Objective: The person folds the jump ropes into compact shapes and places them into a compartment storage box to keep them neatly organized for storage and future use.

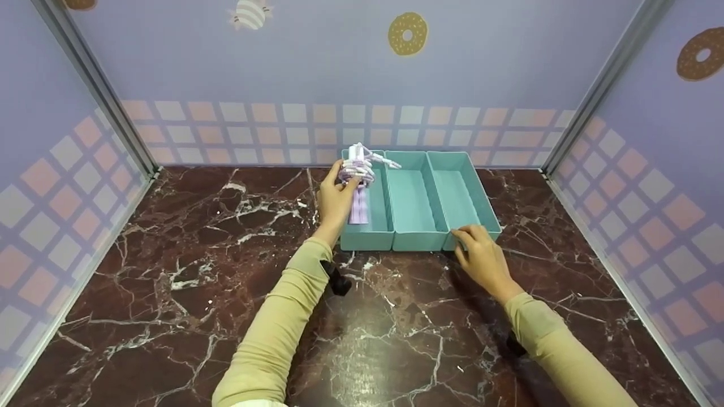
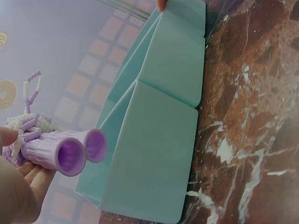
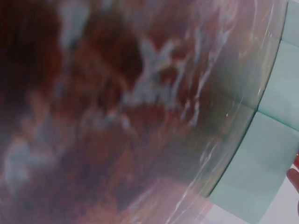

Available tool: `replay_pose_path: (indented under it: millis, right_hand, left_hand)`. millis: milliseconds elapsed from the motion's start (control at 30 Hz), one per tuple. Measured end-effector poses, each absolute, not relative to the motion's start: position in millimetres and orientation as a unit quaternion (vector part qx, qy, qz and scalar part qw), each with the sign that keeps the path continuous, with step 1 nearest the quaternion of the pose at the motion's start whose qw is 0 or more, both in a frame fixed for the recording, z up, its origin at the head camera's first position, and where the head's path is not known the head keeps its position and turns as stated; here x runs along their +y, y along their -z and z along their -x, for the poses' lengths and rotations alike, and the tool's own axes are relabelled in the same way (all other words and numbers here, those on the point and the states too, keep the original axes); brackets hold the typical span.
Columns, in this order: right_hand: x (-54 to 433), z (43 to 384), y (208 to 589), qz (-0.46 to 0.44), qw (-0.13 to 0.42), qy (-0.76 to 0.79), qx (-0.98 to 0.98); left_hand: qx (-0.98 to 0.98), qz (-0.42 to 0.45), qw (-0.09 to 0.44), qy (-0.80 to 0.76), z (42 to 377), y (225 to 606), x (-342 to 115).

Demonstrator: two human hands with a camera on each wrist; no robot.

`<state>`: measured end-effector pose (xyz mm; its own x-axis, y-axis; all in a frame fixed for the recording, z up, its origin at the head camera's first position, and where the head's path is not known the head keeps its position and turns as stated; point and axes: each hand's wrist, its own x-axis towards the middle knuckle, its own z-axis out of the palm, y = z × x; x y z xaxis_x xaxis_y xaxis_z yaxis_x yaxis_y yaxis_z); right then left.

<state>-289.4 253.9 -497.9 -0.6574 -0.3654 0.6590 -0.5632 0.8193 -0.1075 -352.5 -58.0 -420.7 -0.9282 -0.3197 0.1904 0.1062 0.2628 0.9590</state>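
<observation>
A lilac and white beaded jump rope (image 1: 357, 168) is gathered in a bundle, with my left hand (image 1: 336, 200) holding it above the left teal bin (image 1: 366, 242). Its two lilac handles (image 2: 44, 151) lie side by side below the beads, their hollow ends facing the left wrist camera. One beaded loop sticks out to the right of the bundle. At the front rim of the right teal bin (image 1: 481, 198), my right hand (image 1: 483, 260) pinches the edge. Only its fingertips (image 3: 293, 177) show in the right wrist view.
The middle teal bin (image 1: 418, 242) stands between the other two, all touching near the back wall (image 1: 317, 68). Dark red marbled tabletop (image 1: 169, 282) spreads around them. Patterned panels with metal corner posts (image 1: 594, 85) enclose the back and both sides.
</observation>
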Motion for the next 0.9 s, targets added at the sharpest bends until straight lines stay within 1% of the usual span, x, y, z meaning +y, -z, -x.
replay_pose_path:
  millis: [333, 433, 900]
  right_hand:
    - [252.4, 292.5, 493.3, -0.250, 0.330, -0.125, -0.902]
    - [251.3, 292.5, 493.9, -0.251, 0.332, -0.130, -0.900]
    - [249.6, 291.3, 494.7, -0.253, 0.319, -0.130, -0.904]
  left_hand:
    - [-0.816, -0.041, 0.202, 0.540, 373.5, 409.6, -51.2]
    - [-0.829, -0.044, 0.207, 0.518, 378.4, 405.9, -51.0]
    - [-0.852, -0.054, 0.170, 0.493, 385.2, 395.6, -53.5]
